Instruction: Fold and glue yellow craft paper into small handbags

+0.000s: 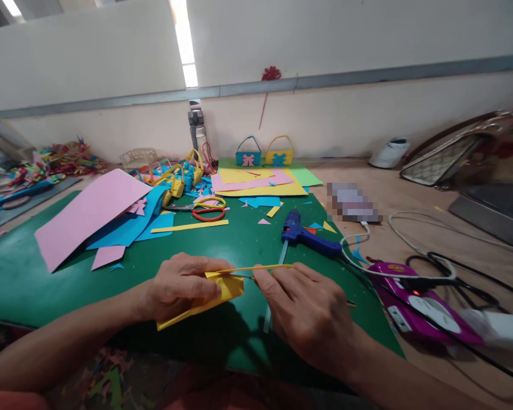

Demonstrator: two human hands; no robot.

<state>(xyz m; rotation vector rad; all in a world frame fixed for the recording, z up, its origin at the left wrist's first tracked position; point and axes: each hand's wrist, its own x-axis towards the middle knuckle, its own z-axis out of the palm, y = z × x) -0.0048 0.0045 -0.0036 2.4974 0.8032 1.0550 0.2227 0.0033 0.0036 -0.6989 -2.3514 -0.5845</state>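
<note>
Holding folded yellow paper (233, 286) | creased, sharp-cornered | narrow strip (263, 267), same yellow

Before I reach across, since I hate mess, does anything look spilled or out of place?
Paper offcuts lie strewn below the near edge of the green mat, as if spilled. The blue glue gun lies beside loose scraps. No damage shows on the yellow piece in the left hand.

Probably a craft workshop, glue gun (310, 238), scissors (195, 208)
</note>
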